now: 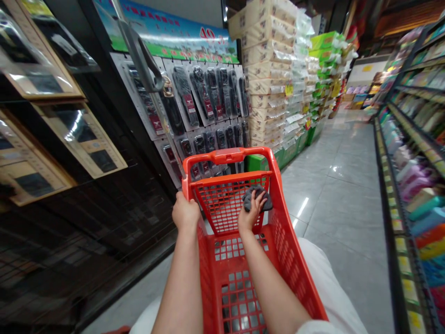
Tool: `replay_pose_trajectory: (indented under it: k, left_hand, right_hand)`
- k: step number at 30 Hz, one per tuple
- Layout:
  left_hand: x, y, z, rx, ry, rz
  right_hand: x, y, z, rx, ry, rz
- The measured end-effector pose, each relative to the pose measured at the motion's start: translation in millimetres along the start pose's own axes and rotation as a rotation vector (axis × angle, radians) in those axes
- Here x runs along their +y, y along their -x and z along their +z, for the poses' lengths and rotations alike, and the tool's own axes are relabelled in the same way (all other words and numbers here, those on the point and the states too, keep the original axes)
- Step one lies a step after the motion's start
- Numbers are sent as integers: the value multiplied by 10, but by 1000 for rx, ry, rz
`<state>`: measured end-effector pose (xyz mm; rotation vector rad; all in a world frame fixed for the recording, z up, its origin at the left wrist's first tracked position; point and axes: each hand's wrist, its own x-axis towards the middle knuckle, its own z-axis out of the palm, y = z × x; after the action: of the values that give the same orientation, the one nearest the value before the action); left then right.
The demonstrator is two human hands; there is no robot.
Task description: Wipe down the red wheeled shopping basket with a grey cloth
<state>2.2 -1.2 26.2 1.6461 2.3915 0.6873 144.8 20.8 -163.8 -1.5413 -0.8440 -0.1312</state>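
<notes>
A red plastic shopping cart point(281, 218) stands right before me, its handle bar at the far end and its slotted basket bare inside. My left hand point(186, 211) is wrapped round the cart's left rim, just below the handle corner. Inside the basket, my right hand point(253, 208) presses a dark grey cloth point(267, 203) against the upper right of the red grid flap point(222, 204). The fingers are bent over the cloth, which bunches out around them. A grey metal pole point(163, 109) with a plastic grip rises from the cart's left handle corner.
Belts in packs point(212, 93) hang on a rack ahead, under a blue banner point(167, 28). Boxed goods point(83, 134) hang at left. Stacked tissue packs point(266, 79) line the aisle point(333, 185); a stocked shelf point(392, 185) runs along the right.
</notes>
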Motion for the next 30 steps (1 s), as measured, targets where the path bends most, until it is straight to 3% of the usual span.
replay_pose_trajectory:
  k: [5, 11, 21, 26, 30]
  left_hand:
    - [-35, -20, 14, -12, 25, -1]
    - [-52, -15, 23, 7, 34, -8]
    - [-78, -62, 108, 47, 65, -5]
    - [-84, -77, 129, 40, 67, -15]
    - [-79, -63, 115, 36, 60, -11]
  right_hand:
    - [-300, -109, 72, -107, 65, -79]
    - [-505, 148, 121, -286, 44, -258]
    - [-748, 278, 357, -506, 162, -816]
    - [-817, 251, 393, -558, 221, -752]
    - [-650, 345, 303, -620, 277, -732]
